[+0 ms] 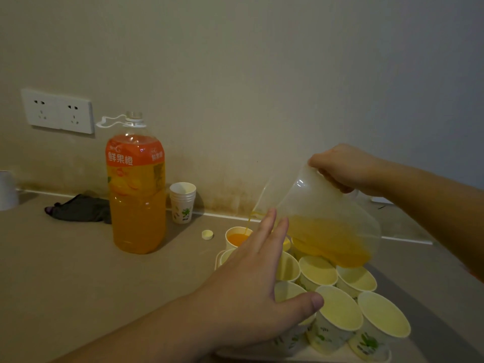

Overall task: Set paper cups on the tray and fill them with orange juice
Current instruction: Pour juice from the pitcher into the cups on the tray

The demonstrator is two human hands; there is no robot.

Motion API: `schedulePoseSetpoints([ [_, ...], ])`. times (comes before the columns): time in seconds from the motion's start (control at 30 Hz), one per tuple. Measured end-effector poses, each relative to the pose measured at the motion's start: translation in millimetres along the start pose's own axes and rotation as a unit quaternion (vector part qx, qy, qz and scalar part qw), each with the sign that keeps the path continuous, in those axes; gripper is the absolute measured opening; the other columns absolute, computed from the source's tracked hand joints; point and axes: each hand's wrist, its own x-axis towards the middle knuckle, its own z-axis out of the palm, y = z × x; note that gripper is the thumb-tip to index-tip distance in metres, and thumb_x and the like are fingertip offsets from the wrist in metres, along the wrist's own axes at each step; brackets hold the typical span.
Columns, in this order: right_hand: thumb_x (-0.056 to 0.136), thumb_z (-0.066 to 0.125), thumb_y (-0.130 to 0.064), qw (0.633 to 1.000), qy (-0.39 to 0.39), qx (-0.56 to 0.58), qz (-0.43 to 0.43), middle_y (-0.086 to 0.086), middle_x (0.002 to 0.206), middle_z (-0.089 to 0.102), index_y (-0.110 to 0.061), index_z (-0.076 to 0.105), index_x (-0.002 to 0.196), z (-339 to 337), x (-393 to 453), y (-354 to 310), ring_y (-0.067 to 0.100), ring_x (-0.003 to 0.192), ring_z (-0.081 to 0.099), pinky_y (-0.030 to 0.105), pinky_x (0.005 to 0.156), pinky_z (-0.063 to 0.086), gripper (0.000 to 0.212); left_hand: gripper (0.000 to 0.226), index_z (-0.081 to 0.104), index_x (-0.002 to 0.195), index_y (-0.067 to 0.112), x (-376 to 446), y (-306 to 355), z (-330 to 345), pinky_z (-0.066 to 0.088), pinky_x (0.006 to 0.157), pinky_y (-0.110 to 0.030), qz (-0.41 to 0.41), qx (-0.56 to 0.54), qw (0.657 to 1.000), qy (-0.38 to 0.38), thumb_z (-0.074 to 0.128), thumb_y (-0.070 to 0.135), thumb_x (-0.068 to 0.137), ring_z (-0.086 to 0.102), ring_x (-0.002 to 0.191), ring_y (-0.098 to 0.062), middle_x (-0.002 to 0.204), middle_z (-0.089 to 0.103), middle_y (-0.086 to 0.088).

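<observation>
Orange juice streams from a clear pitcher, gripped by the right hand and tipped so its spout feeds the far-corner cup on the tray; the left hand hovers flat-fingered, holding nothing, apparently guarding empty cups

A plain beige painted wall fills the upper view in dim, warm light. On it, well left of centre, sits a white double wall socket. Below the socket the wall is stained brownish along its foot, where a pale strip meets the matte tan worktop. Under the socket, a dark crumpled cloth lies on the worktop.
</observation>
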Motion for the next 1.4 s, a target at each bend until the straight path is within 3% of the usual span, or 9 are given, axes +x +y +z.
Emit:
schedulePoseSetpoints([
  [0.17,0.091,0.055,-0.024,1.000,0.022,0.020,-0.002,0.006,0.054,0.037,-0.011,0.047,0.062,-10,-6,6,0.018,0.045,0.030,0.028,0.047,0.025,0.033,0.110,-0.019,0.155,0.048,6,7,-3,0.016,0.126,-0.037,0.021,0.007,1.000,0.020,0.051,0.084,0.079,-0.023,0.143,0.015,0.146,-0.040,0.043],
  [0.47,0.090,0.055,-0.024,0.999,0.045,0.014,0.009,0.005,0.053,0.037,-0.011,0.046,0.060,-35,-15,20,0.018,0.046,0.030,0.028,0.047,0.026,0.034,0.108,-0.022,0.153,0.050,19,28,3,0.007,0.122,-0.025,0.033,0.007,0.999,-0.004,0.057,0.076,0.084,-0.020,0.145,0.014,0.148,-0.038,0.043],
  [0.93,0.092,0.055,-0.023,0.997,0.030,-0.062,0.025,0.005,0.053,0.039,-0.011,0.048,0.061,-40,-23,33,0.019,0.042,0.032,0.025,0.046,0.027,0.033,0.111,-0.024,0.153,0.049,29,30,28,0.006,0.125,-0.027,0.023,0.012,0.999,-0.039,0.056,0.079,0.082,-0.023,0.144,0.014,0.149,-0.039,0.040],
  [1.07,0.095,0.053,-0.021,0.994,0.018,-0.110,0.017,0.003,0.051,0.043,-0.012,0.049,0.059,-39,-24,32,0.023,0.045,0.037,0.025,0.047,0.031,0.037,0.112,-0.026,0.151,0.052,26,31,34,0.008,0.127,-0.035,0.016,0.015,0.998,-0.053,0.056,0.081,0.080,-0.024,0.146,0.010,0.146,-0.042,0.041],
  [1.2,0.095,0.051,-0.032,0.990,0.016,-0.138,0.036,0.004,0.068,0.054,-0.012,0.058,0.075,-38,-27,35,0.018,0.054,0.049,0.023,0.052,0.042,0.029,0.112,-0.026,0.152,0.050,23,35,37,0.007,0.127,-0.037,0.003,0.020,0.997,-0.072,0.057,0.080,0.082,-0.025,0.145,0.010,0.146,-0.044,0.039],
  [1.33,0.099,0.047,-0.024,0.987,0.005,-0.161,0.012,0.005,0.064,0.048,-0.015,0.049,0.064,-36,-31,32,0.026,0.053,0.046,0.031,0.054,0.046,0.036,0.113,-0.027,0.151,0.050,24,36,37,0.007,0.127,-0.038,0.001,0.020,0.996,-0.081,0.055,0.081,0.081,-0.026,0.145,0.009,0.146,-0.044,0.039],
  [1.4,0.099,0.048,-0.025,0.986,0.007,-0.165,0.014,0.005,0.065,0.048,-0.014,0.051,0.066,-36,-31,32,0.026,0.053,0.046,0.027,0.052,0.041,0.035,0.113,-0.027,0.152,0.049,24,36,38,0.007,0.127,-0.038,0.001,0.022,0.996,-0.081,0.055,0.082,0.081,-0.026,0.145,0.009,0.147,-0.044,0.038],
])
